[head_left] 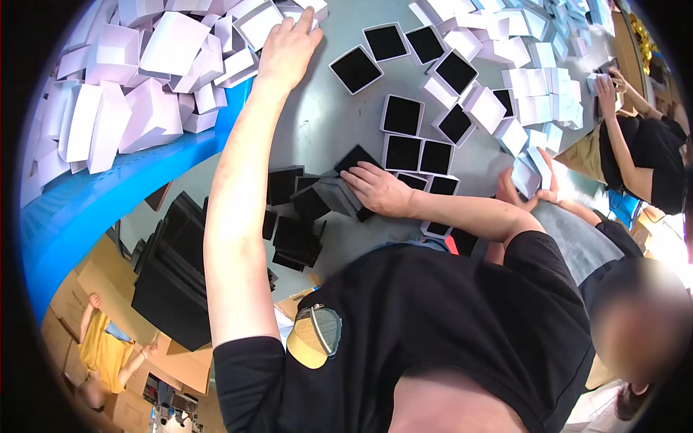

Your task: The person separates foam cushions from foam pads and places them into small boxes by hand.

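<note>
My left hand (290, 47) reaches far forward to the edge of a pile of white boxes (173, 43). Its fingers are stretched out and slightly apart, with the tips against an open white box at the top; the thumb is hidden. Close to my body, my right hand (377, 189) has its fingers closed on a black insert (338, 196) among several loose dark pieces. Black inserts (289, 242) lie in a heap nearer to me. Just beyond my right hand, white boxes with black insides (402, 115) stand on the grey table (310, 130).
A blue bin edge (137, 169) borders the white pile on the left. Black pieces are stacked (173, 274) at lower left. To the right, a co-worker's hands (530, 180) hold a white box, near more white boxes (538, 94). Other people stand farther right and lower left.
</note>
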The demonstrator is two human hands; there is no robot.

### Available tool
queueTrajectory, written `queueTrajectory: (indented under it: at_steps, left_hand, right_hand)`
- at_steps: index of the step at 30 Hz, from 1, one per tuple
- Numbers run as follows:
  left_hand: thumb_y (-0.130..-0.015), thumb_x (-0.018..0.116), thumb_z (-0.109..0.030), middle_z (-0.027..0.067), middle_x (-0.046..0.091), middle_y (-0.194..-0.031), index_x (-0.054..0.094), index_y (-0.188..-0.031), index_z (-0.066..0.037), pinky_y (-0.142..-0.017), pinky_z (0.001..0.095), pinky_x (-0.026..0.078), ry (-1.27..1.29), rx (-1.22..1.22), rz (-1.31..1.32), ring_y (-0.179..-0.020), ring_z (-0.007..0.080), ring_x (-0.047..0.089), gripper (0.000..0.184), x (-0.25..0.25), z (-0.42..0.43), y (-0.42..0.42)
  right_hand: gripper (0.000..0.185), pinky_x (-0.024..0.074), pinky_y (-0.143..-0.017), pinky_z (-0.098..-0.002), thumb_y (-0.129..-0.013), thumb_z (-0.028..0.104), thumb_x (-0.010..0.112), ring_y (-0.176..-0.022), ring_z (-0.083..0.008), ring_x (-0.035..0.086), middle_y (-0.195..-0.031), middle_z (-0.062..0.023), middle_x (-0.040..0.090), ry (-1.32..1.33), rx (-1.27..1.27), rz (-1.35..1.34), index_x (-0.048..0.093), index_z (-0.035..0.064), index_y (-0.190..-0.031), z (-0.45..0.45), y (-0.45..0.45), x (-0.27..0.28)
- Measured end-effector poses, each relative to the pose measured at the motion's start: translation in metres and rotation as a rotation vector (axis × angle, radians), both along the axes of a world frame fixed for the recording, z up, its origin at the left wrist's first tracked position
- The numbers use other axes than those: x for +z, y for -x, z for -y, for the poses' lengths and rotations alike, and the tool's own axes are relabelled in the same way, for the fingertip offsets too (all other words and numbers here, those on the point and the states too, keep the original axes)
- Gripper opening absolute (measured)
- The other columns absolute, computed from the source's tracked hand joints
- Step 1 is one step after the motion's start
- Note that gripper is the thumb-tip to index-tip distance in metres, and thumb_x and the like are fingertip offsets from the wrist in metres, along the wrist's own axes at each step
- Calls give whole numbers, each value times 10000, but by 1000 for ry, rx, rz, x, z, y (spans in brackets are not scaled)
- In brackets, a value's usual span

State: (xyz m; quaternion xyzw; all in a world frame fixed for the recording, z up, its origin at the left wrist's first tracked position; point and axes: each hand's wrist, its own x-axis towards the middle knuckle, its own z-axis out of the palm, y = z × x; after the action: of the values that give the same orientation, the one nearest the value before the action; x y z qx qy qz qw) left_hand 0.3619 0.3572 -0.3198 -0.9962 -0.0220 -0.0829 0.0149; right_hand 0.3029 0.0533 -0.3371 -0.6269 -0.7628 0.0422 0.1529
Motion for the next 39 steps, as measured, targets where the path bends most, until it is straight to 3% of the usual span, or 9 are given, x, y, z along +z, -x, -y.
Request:
queueTrajectory:
  at_steps: [11,15,19,24,27,30,31,33,39]
  left_hand:
    - [-601,885,-197,150,577,-1182,521,-1253,-42,-858,388,503,823,475,249,-1055,322,590,762,-6,57,101]
    - [-602,830,-87,236,464,-1363,417,-1379,-31,-984,434,448,742,392,217,-1182,408,526,883,-44,79,145]
    - [-768,586,-26,249,403,-1445,513,-1343,-15,-1104,435,338,855,437,363,-1328,409,416,580,-15,84,167]
    - [-611,602,96,136,189,-1598,121,-1543,-81,-1189,413,205,1242,269,334,-1451,299,271,1064,69,88,168]
    - [-596,717,88,130,463,-1440,535,-1344,-110,-1081,382,384,980,214,194,-1334,279,457,794,91,78,159]
    - [-639,705,84,110,640,-1138,674,-1070,-91,-935,376,474,1200,155,-27,-1109,287,592,466,66,76,159]
    - [-645,718,70,76,662,-919,676,-970,-51,-857,357,493,1312,230,-62,-936,257,631,349,67,84,158]
    - [-649,730,46,80,662,-913,676,-958,-50,-827,353,502,1334,235,-102,-896,267,635,328,60,88,167]
    - [-672,718,-10,83,638,-838,665,-862,-49,-760,384,476,1163,110,-415,-847,289,580,201,87,80,172]
  right_hand:
    - [298,458,-917,-400,-744,173,638,-909,-244,603,-951,-74,635,-64,250,-168,640,38,-1009,-18,-59,68]
    - [316,511,-802,-395,-721,26,692,-897,-261,636,-980,-74,673,-81,107,-581,675,59,-1034,-36,-77,87]
    - [314,517,-779,-356,-698,-7,695,-878,-251,643,-962,-64,688,-286,-199,-402,701,64,-1003,-55,-96,82]
    - [278,517,-814,-336,-745,22,647,-879,-263,636,-943,-73,679,-153,-313,-652,691,63,-1016,-62,-85,80]
    - [318,503,-815,-295,-789,2,581,-886,-188,628,-969,-58,673,74,-412,-1014,665,45,-1092,-62,-75,82]
    - [377,469,-809,-235,-837,15,528,-912,-52,557,-1023,-17,642,384,-486,-1328,615,30,-1203,-56,-67,69]
    - [386,469,-793,-235,-838,33,545,-887,-62,557,-998,-25,640,434,-433,-1285,613,24,-1218,-54,-66,76]
    - [384,491,-804,-248,-838,65,604,-926,-90,594,-1054,-63,662,788,-485,-1417,621,27,-1220,-50,-68,85]
    - [361,504,-792,-257,-851,214,739,-867,-93,616,-957,-46,706,856,-305,-1455,677,14,-1146,-47,-77,75]
